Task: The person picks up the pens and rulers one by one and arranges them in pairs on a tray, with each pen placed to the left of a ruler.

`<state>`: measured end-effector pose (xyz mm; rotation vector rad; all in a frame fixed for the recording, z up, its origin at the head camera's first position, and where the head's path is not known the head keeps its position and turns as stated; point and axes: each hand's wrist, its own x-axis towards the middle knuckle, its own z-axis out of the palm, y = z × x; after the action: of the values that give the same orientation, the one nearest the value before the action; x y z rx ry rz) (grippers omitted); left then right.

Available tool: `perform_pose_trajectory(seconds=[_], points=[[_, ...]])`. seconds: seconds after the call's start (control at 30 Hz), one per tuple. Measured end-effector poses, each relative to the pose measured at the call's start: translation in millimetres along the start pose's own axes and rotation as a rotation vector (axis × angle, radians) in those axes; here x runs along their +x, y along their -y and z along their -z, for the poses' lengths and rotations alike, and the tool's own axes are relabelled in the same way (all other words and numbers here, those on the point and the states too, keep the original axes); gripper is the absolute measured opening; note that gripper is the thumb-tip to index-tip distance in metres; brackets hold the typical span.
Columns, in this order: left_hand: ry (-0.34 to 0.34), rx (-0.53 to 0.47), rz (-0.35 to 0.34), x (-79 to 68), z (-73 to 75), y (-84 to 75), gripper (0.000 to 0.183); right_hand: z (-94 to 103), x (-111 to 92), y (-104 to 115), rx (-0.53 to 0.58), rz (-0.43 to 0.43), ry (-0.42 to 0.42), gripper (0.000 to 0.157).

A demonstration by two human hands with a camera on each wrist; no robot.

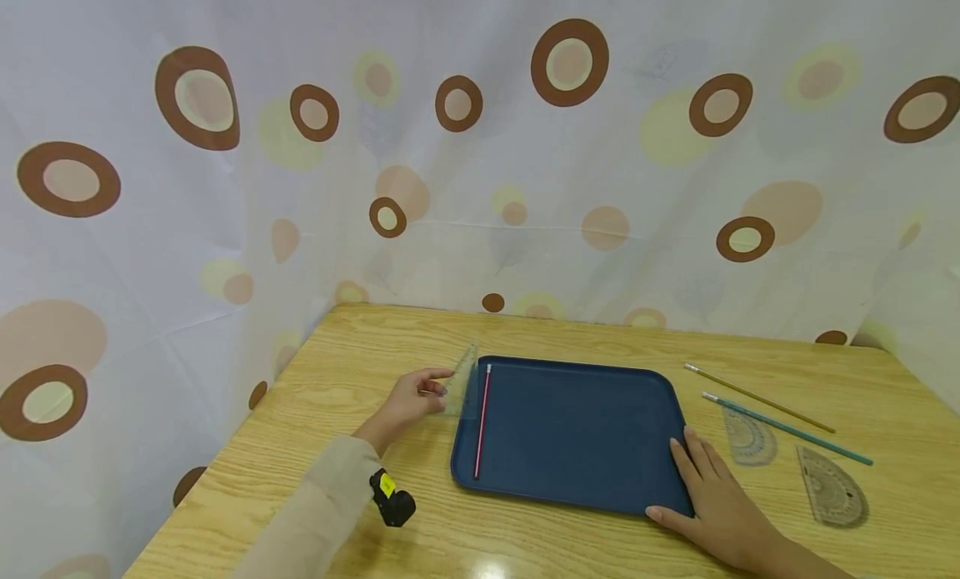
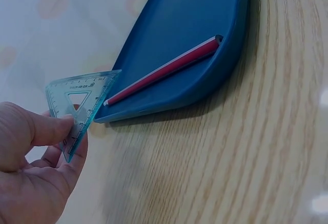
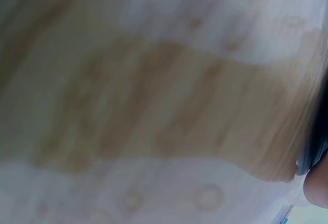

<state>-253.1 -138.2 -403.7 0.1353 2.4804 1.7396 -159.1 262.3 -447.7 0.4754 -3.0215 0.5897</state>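
Note:
My left hand (image 1: 411, 401) pinches a clear triangular set square (image 2: 78, 103) between thumb and fingers, tilted up at the left edge of a dark blue tray (image 1: 570, 446). In the left wrist view, one corner of the set square overlaps the tray's rim. A red pencil (image 1: 483, 421) lies lengthwise inside the tray along its left side. At the tray's front right corner my right hand (image 1: 716, 504) rests with fingers extended over the right rim and its thumb at the front edge. Only a fingertip (image 3: 316, 185) of that hand shows in the right wrist view.
Right of the tray lie a yellowish pencil (image 1: 757, 396) and a teal pencil (image 1: 787, 427). One clear protractor (image 1: 750, 439) sits beside the teal pencil, another protractor (image 1: 834, 489) nearer the front. A patterned curtain (image 1: 480, 171) rises behind the wooden table (image 1: 390, 333).

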Motion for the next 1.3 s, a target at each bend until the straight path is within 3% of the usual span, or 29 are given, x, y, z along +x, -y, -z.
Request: perform_pose_trajectory(seconds=[0.5, 0.97, 1.3], points=[[0.01, -0.012, 0.015, -1.8, -12.6, -6.0, 0.044, 0.0, 0, -1, 0.035, -0.001, 0.003, 0.1], [0.076, -0.018, -0.005, -3.7, -26.5, -12.3, 0.045, 0.4, -1, 0, 0.04, -0.001, 0.002, 0.101], [0.06, 0.011, 0.031, -0.6, -38.5, -18.1, 0.044, 0.0, -1, 0, 0.039, 0.001, 0.004, 0.101]])
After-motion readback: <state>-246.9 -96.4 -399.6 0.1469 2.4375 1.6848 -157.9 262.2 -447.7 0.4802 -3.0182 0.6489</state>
